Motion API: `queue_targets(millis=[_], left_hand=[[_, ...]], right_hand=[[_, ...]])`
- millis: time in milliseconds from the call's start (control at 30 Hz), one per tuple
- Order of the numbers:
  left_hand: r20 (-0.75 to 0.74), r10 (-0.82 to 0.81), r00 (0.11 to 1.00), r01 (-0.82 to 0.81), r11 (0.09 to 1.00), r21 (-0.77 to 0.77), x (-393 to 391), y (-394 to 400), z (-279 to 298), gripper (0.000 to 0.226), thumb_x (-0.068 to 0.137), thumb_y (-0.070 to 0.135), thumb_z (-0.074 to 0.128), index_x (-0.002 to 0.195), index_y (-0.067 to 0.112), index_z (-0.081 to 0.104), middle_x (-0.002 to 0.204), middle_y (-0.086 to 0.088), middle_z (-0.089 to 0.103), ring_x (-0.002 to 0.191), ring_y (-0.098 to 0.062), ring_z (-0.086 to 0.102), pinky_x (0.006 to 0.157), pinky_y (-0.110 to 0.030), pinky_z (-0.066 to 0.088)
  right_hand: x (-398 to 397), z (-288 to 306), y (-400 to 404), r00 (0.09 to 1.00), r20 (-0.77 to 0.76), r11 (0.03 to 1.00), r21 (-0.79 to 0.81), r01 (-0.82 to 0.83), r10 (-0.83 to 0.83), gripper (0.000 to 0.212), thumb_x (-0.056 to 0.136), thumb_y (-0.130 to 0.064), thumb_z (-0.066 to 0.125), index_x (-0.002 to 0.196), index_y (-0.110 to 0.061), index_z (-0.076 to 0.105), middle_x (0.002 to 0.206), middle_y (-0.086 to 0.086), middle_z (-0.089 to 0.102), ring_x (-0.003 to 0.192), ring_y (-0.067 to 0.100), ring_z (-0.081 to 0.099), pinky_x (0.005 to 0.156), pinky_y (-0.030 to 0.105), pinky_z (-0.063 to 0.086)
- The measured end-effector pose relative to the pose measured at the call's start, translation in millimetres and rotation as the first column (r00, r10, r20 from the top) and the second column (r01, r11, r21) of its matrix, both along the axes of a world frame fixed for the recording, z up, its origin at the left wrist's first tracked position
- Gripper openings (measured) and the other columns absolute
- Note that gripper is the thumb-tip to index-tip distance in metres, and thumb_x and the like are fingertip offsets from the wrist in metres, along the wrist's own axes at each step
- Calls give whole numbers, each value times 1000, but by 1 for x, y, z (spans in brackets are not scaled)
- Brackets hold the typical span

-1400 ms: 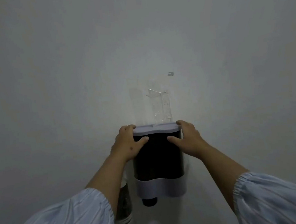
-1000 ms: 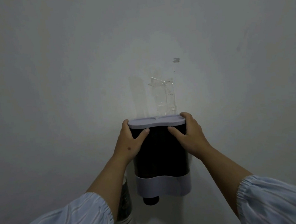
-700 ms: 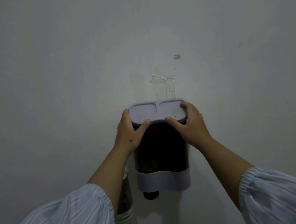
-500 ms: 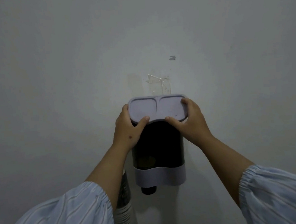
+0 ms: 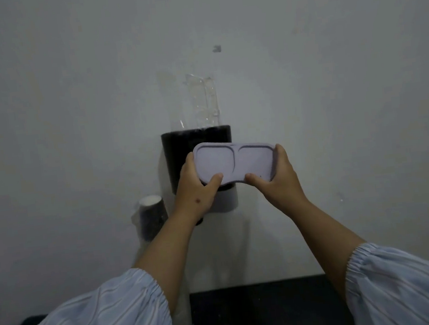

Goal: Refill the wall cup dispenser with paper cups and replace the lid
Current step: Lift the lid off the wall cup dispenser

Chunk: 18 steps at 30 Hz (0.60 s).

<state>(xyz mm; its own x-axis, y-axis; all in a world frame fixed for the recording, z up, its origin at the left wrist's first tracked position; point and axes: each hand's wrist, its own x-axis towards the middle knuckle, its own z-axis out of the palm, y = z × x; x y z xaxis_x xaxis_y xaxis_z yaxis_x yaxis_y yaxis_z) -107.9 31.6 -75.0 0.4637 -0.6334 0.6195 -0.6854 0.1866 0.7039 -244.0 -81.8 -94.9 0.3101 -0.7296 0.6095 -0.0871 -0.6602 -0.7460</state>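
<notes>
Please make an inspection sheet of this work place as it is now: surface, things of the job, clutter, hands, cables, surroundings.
Surface: dark countertop at the bottom edge, pale specks on it.
Job's things: black wall cup dispenser, top open; lavender lid held off it, in front; stack of paper cups standing left of the dispenser.
Clutter: nothing seen.
Hands: left hand and right hand each grip one end of the lid.
Cables: nothing seen.
Surroundings: grey wall; clear tape strip above the dispenser; small mark higher up.
</notes>
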Motion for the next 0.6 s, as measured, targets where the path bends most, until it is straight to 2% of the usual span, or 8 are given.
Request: queue_targets(millis=[133,200,267,300,367,500,600], left_hand=[[-28,35,999,-33,996,89,-24,4,-36,60,84,19,63,137,11,36,136,-13,38,120,-26,44,102,-36,41],[-66,29,997,-20,990,137,-38,7,-55,59,84,20,62,137,12,36,136,-13,36,120,-25,43,99,-28,37],[-111,26,993,-6,984,181,-53,9,-77,58,85,21,61,137,13,37,136,-12,34,120,-24,43,94,-23,34],[-136,26,990,0,982,189,-58,10,-85,57,85,21,61,137,13,37,136,-12,33,120,-23,42,93,-22,33],[-191,18,982,26,974,224,-71,12,-103,56,86,22,60,137,13,38,136,-11,32,120,-23,42,93,-21,31],[-271,-3,963,100,933,345,-98,12,-142,61,87,27,59,140,11,33,140,-9,28,123,-24,42,96,-22,31],[-323,-35,946,180,885,430,-119,11,-167,70,87,30,59,145,13,24,147,-9,25,130,-25,37,107,-32,33]], right_hand=[[-29,-38,11,998,-58,997,72,1,3,84,73,-29,77,138,-10,27,138,9,41,126,26,43,102,47,43],[-45,-59,16,996,-84,995,104,-10,18,87,71,-28,79,138,-10,27,139,9,40,126,25,42,103,46,43],[-63,-85,19,990,-140,991,136,5,14,98,68,-28,81,143,-11,19,144,9,33,131,24,36,108,38,36],[-69,-95,20,985,-173,989,145,13,12,106,67,-28,82,146,-12,14,148,8,27,135,24,31,109,32,30],[-84,-118,23,971,-240,983,179,32,12,115,64,-27,84,148,-15,5,153,6,19,138,23,24,105,29,25],[-120,-161,30,960,-279,962,265,72,5,118,62,-19,86,148,-18,6,153,7,21,139,24,25,109,37,29],[-147,-190,37,950,-310,938,316,146,-44,114,62,-18,85,148,-20,10,151,7,24,138,25,28,107,39,32]])
